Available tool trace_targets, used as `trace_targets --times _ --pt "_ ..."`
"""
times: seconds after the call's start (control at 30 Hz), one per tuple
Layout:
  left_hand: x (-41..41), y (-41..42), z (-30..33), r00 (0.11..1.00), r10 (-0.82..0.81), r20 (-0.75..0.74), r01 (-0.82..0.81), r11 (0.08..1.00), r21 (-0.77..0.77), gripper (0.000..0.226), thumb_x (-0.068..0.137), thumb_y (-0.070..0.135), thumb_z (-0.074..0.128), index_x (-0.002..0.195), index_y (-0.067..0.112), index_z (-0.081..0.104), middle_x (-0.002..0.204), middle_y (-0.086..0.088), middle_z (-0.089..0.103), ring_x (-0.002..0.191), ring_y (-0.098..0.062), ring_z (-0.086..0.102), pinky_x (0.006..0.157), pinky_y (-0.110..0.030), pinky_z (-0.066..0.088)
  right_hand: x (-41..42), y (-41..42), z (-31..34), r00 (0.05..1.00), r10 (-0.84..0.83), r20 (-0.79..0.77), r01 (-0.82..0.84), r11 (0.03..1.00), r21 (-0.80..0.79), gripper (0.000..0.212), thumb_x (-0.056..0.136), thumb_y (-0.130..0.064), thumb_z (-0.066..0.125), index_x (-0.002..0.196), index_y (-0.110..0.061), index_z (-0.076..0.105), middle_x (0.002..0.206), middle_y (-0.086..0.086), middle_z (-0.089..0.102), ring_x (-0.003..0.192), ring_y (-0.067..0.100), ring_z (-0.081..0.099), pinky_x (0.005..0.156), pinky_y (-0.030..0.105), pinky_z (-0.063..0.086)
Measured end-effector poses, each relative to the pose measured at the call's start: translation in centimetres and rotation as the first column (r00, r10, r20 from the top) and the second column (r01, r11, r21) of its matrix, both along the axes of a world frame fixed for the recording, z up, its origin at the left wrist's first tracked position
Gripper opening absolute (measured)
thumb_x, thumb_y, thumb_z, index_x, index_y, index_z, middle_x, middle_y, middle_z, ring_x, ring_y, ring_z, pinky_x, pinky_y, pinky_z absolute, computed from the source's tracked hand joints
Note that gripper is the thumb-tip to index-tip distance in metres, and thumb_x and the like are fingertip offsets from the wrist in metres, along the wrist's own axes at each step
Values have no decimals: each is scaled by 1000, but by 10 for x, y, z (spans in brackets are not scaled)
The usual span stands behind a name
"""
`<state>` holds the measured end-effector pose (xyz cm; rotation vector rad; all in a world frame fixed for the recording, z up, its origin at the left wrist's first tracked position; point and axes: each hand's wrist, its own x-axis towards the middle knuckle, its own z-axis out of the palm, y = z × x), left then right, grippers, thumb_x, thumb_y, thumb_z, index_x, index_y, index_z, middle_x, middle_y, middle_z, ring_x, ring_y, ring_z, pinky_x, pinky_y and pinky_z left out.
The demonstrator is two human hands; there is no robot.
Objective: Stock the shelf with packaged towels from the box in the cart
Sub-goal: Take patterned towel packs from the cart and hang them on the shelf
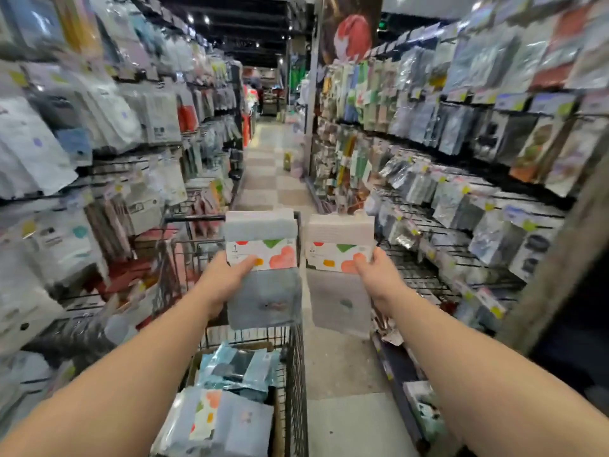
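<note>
Thumbs are clamped over the printed paper bands of two towel packs, fingers hidden behind, so both hands have a firm pinch going. Left hand [227,278] holds the blue-grey packaged towel with the white band with orange and green blobs [263,268] right above the black wire shopping cart [295,374]; right hand [374,275] holds the pale grey-white packaged towel with the same band [339,275] just right of the cart. Down in the cart, the brown cardboard box [275,420] has more bagged towels [224,420] piled in. Wire-rack shelf of hanging packets [461,225] sits right of the cart.

Blue-grey towel pack [263,272], white-grey towel pack [341,268]
</note>
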<state>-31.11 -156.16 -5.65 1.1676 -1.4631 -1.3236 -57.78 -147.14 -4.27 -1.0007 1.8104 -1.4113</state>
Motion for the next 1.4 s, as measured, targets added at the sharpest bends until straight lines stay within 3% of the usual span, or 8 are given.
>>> trace_targets --times 0.17,0.3,0.47,0.8,0.9,1.03,1.2,1.4 --pt "-95 39 43 978 -204 -45 199 976 -94 23 89 20 74 111 18 68 107 -1 76 99 -21 70 88 -41 56 -62 92 55 980 -198 -37 192 974 -118 7 104 -17 45 110 -16 47 99 -1 62 80 11 59 63 18 49" --pt "-175 99 57 933 -350 -78 340 933 -121 25 89 14 73 113 10 68 105 -4 74 96 -21 69 86 -36 55 -117 187 70 944 -327 -49 318 937 -144 13 101 -22 47 112 -15 50 104 2 69 96 19 65 92 39 54" --pt "-277 207 63 862 -497 -100 479 863 -158 9 87 17 75 95 19 71 93 6 76 94 -17 70 81 -31 52 -184 348 81 871 -487 59 490 856 -167 18 98 -12 53 115 -16 52 109 3 66 93 18 67 66 31 55" --pt "-441 462 54 618 -781 -92 769 624 -136 20 88 27 75 106 18 74 105 -1 77 101 -23 71 94 -44 54 -276 648 79 636 -771 36 766 625 -148 33 92 -24 57 124 -20 50 116 6 67 99 25 68 85 48 58" --pt "-477 521 53 544 -831 -116 827 555 -94 27 86 29 77 110 16 73 106 -2 77 97 -23 72 85 -40 57 -285 716 79 574 -816 66 815 562 -143 31 96 -22 55 126 -17 50 115 7 67 95 22 68 74 39 60" --pt "-527 577 46 438 -891 -121 892 447 -69 63 59 52 85 112 20 73 109 -1 76 102 -28 72 96 -53 53 -294 792 78 502 -859 102 860 483 -161 25 98 -11 52 122 -6 52 110 12 69 82 15 67 53 23 53" --pt "-575 646 49 360 -928 -96 928 367 -69 19 89 25 73 106 17 74 102 -2 78 96 -26 73 85 -44 56 -315 853 71 401 -908 124 906 373 -198 26 98 -13 56 123 -9 52 103 9 71 85 17 69 64 30 58" --pt "-661 686 43 287 -954 -89 954 293 -62 25 87 25 75 111 19 72 109 1 76 101 -24 72 96 -48 54 -369 898 67 285 -953 100 941 258 -217 24 96 -14 58 119 -6 60 97 10 74 82 18 70 66 31 57"
